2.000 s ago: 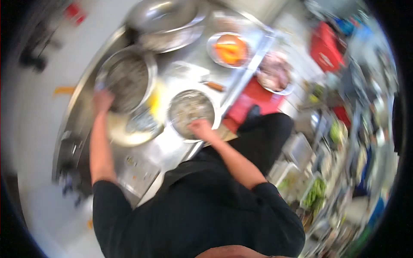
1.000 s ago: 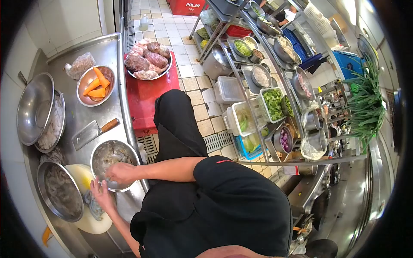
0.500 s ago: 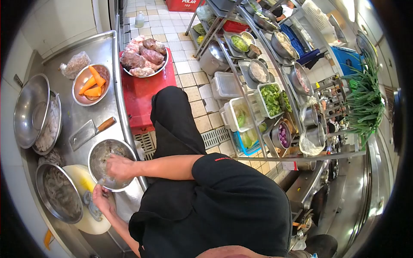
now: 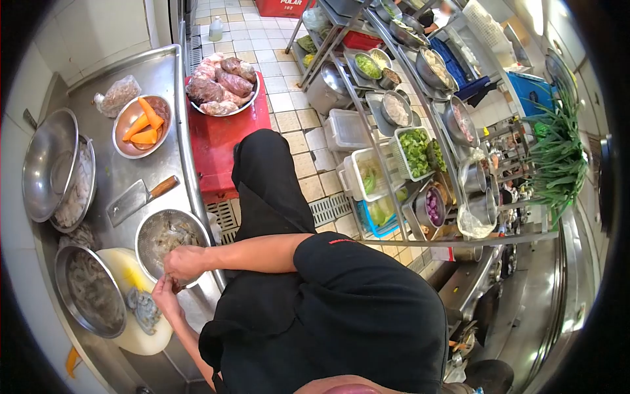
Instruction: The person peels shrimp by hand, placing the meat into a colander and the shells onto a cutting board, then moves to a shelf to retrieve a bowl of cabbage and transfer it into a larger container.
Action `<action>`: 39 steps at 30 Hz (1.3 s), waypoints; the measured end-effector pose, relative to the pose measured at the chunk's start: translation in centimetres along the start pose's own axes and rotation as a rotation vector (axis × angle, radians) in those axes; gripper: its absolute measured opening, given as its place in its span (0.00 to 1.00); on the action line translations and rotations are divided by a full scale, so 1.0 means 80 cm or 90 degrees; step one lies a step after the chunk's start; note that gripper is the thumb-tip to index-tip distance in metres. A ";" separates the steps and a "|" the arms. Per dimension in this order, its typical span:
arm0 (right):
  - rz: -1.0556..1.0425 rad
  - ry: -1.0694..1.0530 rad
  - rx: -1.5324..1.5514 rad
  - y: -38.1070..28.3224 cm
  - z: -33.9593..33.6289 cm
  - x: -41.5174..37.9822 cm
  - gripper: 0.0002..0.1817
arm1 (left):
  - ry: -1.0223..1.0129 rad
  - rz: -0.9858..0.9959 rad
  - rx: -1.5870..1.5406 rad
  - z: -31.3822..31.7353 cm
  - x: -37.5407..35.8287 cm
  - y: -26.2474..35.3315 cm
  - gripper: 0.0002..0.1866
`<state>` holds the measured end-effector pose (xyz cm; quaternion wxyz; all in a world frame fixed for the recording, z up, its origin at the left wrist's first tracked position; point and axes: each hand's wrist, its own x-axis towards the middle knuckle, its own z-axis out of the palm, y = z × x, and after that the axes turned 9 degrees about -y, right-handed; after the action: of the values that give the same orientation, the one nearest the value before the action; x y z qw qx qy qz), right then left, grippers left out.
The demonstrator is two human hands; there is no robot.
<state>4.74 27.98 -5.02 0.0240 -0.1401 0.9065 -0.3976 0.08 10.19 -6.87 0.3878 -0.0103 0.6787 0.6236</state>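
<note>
Over the near rim of a steel colander [image 4: 148,244], my right hand [image 4: 186,262] is closed, its fingertips meeting those of my left hand [image 4: 168,295]. The left hand is pinched too, just below the rim; whatever lies between the fingers is too small and hidden to name. Inside the colander are greyish shrimp [image 4: 174,236]. More grey-blue shrimp [image 4: 143,310] lie in a pile on a round white cutting board [image 4: 146,345], left of my left hand. A steel bowl [image 4: 60,303] tilts on the board's left edge, holding greyish shrimp in liquid.
A cleaver [image 4: 129,202] lies on the steel counter [image 4: 141,72] beyond the colander. Past it sit a bowl of carrots [image 4: 149,113] and a plastic bag [image 4: 118,96]. Large steel bowls [image 4: 41,172] stand left. A basin of meat [image 4: 222,85] rests on a red box [image 4: 220,151].
My right hand has drawn back from inside the colander to its near rim. My left hand has moved up and right to meet it, uncovering more of the shrimp pile.
</note>
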 end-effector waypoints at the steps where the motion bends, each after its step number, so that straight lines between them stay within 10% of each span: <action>1: -0.005 -0.009 -0.004 -0.001 0.000 0.000 0.11 | 0.006 -0.008 -0.009 -0.001 -0.002 0.000 0.08; 22: 0.118 -0.054 0.077 -0.009 0.010 0.011 0.12 | 0.023 0.023 0.031 0.003 -0.016 0.006 0.10; 28: 0.182 0.134 0.289 0.014 0.035 0.022 0.12 | 0.107 0.098 -0.055 0.002 0.000 -0.018 0.14; 39: 0.283 0.033 0.632 0.000 0.015 0.017 0.11 | 0.080 0.156 -0.002 0.015 -0.008 -0.010 0.14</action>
<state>3.65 26.78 -5.72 0.1482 0.0929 0.6175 -0.7668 1.51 10.76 -7.10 0.2651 0.0330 0.6969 0.6655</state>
